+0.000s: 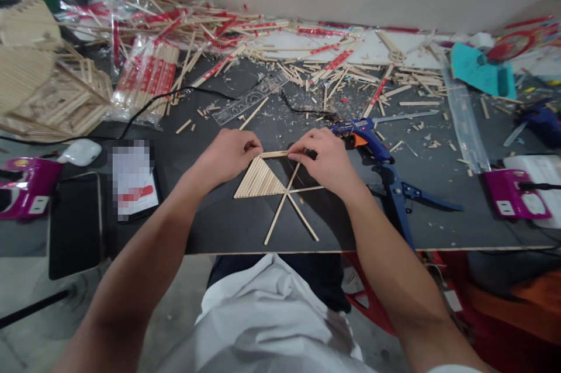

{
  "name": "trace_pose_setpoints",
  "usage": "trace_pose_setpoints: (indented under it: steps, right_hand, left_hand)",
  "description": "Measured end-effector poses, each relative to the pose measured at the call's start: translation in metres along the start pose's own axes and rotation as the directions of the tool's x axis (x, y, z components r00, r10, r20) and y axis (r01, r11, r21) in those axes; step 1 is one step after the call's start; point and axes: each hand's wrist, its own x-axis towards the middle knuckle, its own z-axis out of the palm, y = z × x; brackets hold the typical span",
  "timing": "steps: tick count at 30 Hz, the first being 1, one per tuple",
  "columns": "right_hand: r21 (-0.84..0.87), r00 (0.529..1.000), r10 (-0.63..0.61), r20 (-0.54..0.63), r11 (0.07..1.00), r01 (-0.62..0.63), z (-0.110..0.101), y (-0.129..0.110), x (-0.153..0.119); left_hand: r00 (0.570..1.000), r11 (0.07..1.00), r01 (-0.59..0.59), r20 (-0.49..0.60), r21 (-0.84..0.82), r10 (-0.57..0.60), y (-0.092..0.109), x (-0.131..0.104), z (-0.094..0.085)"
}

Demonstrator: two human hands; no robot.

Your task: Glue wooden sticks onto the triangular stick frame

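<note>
A flat frame of thin wooden sticks [301, 217] lies on the dark table, its spokes meeting at one centre. One wedge [259, 180] on its left is filled with sticks laid side by side. Along the frame's far side runs a short wooden stick [275, 154], pinched at its left end by my left hand [232, 154] and at its right end by my right hand [322, 158]. Both hands have their fingers closed. Just beyond my right hand rests a blue glue gun [366, 136] with an orange trigger.
Blue cutters [401, 194] lie right of my right forearm. Two phones [75, 227] and a white earbud case [82, 152] are at the left. Packaged chopsticks [146, 78], scattered stick pieces and stacked wooden work [33, 69] fill the back and far left.
</note>
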Motion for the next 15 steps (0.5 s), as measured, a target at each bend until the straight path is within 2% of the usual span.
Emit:
trace_pose_setpoints:
  steps: [7, 15]
  right_hand:
    - [-0.008, 1.000, 0.008, 0.019, 1.000, -0.008, -0.0021, 0.0012, 0.0005]
    - [-0.011, 0.999, 0.026, 0.044, 1.000, -0.025, -0.0048, 0.0020, 0.0003]
  left_hand:
    - [1.000, 0.994, 0.013, -0.006, -0.104, -0.014, -0.0011, 0.0003, 0.0031]
    - [0.997, 0.997, -0.052, -0.067, -0.058, 0.048, -0.0020, 0.0033, 0.0091]
